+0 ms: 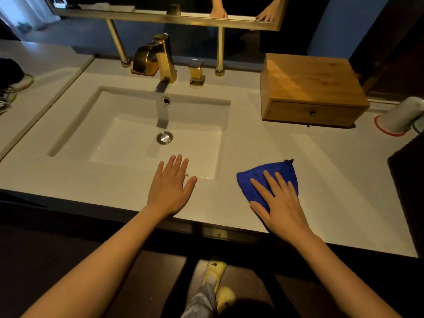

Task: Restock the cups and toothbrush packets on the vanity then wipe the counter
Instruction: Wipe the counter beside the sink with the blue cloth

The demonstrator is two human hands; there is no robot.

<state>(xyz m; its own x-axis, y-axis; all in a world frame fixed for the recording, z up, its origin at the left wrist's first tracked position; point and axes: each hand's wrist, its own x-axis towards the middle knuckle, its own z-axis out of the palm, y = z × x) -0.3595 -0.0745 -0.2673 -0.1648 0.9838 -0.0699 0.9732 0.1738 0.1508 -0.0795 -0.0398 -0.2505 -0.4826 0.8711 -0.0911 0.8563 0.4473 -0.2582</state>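
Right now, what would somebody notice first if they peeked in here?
Probably the bright blue cloth, pressed flat on the white counter under the right hand, right of the sink. Next, the shiny gold tap behind the sink, and the wooden box at the back right.

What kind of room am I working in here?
Likely a hotel-style bathroom vanity: a white undermount sink, a gold faucet, and a mirror above the counter.
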